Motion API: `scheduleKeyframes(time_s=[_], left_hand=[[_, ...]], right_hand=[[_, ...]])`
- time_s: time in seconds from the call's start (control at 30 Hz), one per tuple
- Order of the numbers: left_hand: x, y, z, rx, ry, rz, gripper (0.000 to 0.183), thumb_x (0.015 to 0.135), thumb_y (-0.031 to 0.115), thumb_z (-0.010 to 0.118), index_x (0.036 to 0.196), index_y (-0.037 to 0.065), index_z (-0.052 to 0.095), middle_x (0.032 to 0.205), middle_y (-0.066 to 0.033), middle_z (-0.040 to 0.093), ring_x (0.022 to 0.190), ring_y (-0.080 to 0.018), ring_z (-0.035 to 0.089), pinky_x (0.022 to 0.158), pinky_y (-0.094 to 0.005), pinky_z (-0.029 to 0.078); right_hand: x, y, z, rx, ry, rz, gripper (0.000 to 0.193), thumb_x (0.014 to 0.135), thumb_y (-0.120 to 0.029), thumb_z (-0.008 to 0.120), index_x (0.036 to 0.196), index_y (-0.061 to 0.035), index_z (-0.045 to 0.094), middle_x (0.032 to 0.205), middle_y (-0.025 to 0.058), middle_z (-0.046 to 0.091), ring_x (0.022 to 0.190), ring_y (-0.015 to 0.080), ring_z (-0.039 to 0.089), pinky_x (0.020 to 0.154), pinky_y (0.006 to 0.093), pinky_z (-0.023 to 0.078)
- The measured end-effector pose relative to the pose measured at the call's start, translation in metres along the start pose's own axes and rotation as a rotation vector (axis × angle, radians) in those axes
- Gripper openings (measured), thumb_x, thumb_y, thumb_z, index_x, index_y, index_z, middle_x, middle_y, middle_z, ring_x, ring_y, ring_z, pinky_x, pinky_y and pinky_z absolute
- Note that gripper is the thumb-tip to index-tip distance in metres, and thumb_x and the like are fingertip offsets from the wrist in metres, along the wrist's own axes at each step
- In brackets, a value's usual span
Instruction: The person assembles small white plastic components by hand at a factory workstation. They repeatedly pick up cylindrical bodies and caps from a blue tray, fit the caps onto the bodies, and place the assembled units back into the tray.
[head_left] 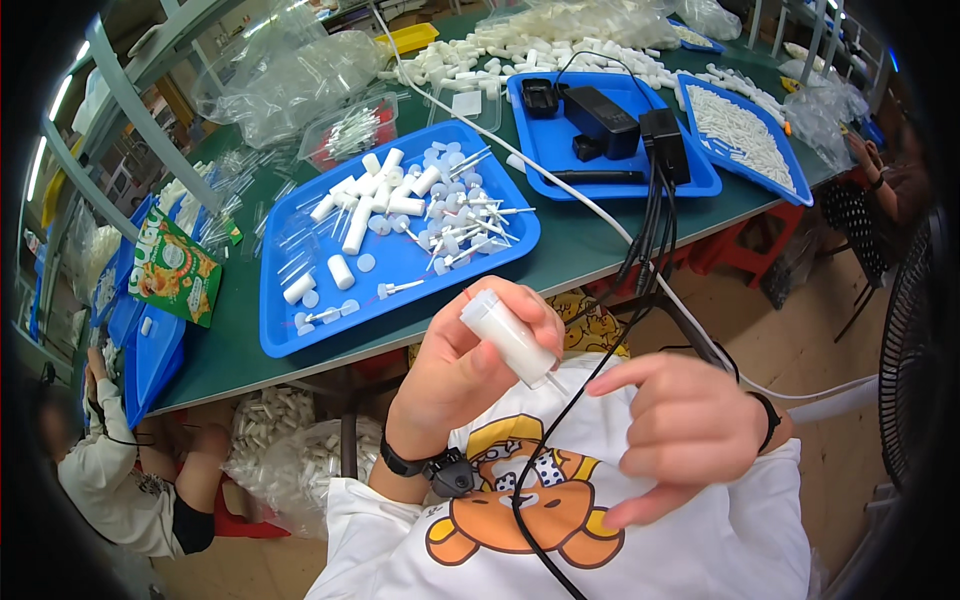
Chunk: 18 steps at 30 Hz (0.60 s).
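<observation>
My left hand (462, 350) is closed around a white plastic cylinder (508, 338), held tilted in front of my chest. A thin rod (556, 383) sticks out of the cylinder's lower end. My right hand (690, 425) is just beside that end, its index finger stretched toward the rod and its thumb spread apart; nothing shows in it. Beyond my left hand a blue tray (395, 325) lies on the green table, with white cylinders (375, 190), translucent discs (366, 262) and white stems with discs (470, 230) on it.
A second blue tray (700, 184) bears black adapters (600, 120) and cables. Another tray (735, 135) is filled with small white parts. A green snack bag (175, 268) stands at the left. A black cable (575, 400) runs across my front. A fan (915, 350) is at the right. Other people sit at both sides.
</observation>
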<state>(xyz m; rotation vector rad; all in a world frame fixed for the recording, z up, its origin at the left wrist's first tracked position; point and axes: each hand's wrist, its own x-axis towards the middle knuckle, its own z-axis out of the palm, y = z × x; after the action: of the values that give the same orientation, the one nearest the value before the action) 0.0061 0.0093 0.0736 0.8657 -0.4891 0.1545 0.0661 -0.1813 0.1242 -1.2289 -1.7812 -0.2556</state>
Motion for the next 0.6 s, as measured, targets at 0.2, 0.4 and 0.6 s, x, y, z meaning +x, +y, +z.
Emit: scheduleKeyframes(time_s=[0.2, 0.4, 0.6], left_hand=[[-0.001, -0.004, -0.003, -0.143, -0.069, 0.006, 0.038, 0.083, 0.027, 0.066, 0.108, 0.003, 0.05, 0.098, -0.0103, 0.055, 0.095, -0.0198, 0.052, 0.079, -0.0329, 0.044], [-0.001, -0.003, -0.002, -0.085, -0.037, 0.034, 0.04, 0.08, 0.027, 0.069, 0.107, 0.003, 0.052, 0.101, -0.0115, 0.057, 0.099, -0.021, 0.054, 0.082, -0.0338, 0.045], [-0.002, 0.001, 0.0, 0.046, -0.006, 0.023, 0.04, 0.078, 0.028, 0.071, 0.104, 0.002, 0.055, 0.1, -0.0116, 0.059, 0.097, -0.019, 0.056, 0.081, -0.0311, 0.046]], right_hand=[[0.001, 0.0, 0.01, 0.0, -0.055, -0.058, 0.036, 0.074, -0.022, 0.074, 0.057, -0.0006, 0.05, 0.052, 0.0011, 0.036, 0.044, 0.0146, 0.037, 0.085, 0.0523, 0.048], [-0.002, -0.003, 0.012, -0.002, -0.073, -0.034, 0.041, 0.075, -0.022, 0.072, 0.052, -0.003, 0.043, 0.049, 0.0005, 0.033, 0.042, 0.0138, 0.034, 0.09, 0.0571, 0.043], [-0.002, -0.006, 0.014, -0.016, -0.053, -0.028, 0.049, 0.074, -0.023, 0.073, 0.048, -0.0062, 0.035, 0.047, -0.0004, 0.028, 0.039, 0.0125, 0.029, 0.091, 0.0582, 0.041]])
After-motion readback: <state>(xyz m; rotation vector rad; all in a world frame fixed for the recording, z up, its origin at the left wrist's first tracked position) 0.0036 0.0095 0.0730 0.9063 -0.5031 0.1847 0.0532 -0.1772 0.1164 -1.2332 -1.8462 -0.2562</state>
